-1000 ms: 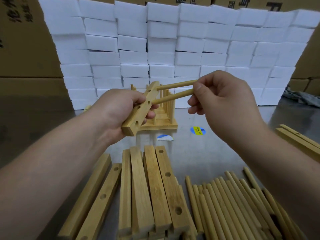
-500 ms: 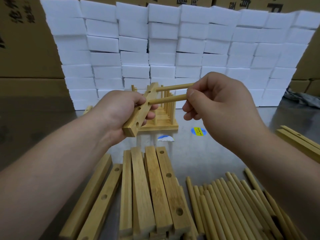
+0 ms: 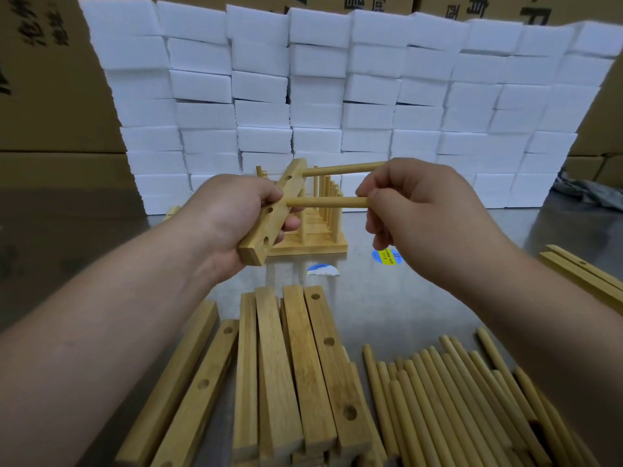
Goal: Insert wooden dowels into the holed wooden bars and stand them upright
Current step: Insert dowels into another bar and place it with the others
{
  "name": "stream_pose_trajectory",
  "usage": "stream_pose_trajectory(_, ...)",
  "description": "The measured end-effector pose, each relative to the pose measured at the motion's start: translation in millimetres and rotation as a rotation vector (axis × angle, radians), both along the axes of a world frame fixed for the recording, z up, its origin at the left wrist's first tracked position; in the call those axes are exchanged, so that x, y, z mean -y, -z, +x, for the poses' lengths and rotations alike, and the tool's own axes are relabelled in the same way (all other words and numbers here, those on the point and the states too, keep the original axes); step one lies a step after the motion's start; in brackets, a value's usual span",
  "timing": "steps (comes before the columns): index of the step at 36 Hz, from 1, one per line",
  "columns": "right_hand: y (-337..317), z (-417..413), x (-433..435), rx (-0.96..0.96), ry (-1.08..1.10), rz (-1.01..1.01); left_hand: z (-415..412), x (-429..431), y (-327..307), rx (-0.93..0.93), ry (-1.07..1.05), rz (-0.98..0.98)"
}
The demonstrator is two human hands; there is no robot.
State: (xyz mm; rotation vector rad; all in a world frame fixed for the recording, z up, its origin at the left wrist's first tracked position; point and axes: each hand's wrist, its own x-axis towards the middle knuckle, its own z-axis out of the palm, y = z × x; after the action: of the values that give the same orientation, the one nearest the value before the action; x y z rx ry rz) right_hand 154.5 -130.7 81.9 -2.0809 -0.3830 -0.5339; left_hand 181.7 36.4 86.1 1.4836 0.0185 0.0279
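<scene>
Left hand [image 3: 232, 220] grips the bar [image 3: 273, 214] (one dowel [image 3: 340, 169] seated), right hand [image 3: 424, 210] pinching a second dowel [image 3: 327, 202] at its hole.

Entry, from my feed: two bare arms. Left forearm [image 3: 101, 332] fills the frame's lower left, right forearm [image 3: 556, 315] the lower right. Left hand [image 3: 232, 220] and right hand [image 3: 424, 210] bare; right thumbnail short.
</scene>
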Motion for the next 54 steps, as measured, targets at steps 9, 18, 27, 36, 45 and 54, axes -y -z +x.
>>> stream_pose_trajectory(9,11.5,2.2,-2.2,0.111,0.063,-0.351,-2.5,4.5,0.8,0.094,0.054,0.006)
stream_pose_trajectory(18,11.2,2.7,2.4,0.236,0.096,-0.416,-5.4,5.7,0.5,0.136,0.170,0.033)
stream_pose_trajectory(27,12.0,1.4,1.6,0.384,0.141,-0.542,-7.7,5.9,3.9,0.126,0.205,0.101)
stream_pose_trajectory(36,15.7,1.4,-0.5,0.346,0.134,-0.547,-8.3,8.6,7.4,0.206,0.178,0.155)
stream_pose_trajectory(45,21.7,1.6,-2.1,0.185,0.027,-0.228,-5.1,8.9,13.2,0.215,0.188,0.163)
stream_pose_trajectory(54,22.7,2.2,-5.8,0.001,-0.035,0.087,-7.0,7.4,12.4,0.256,0.235,0.173)
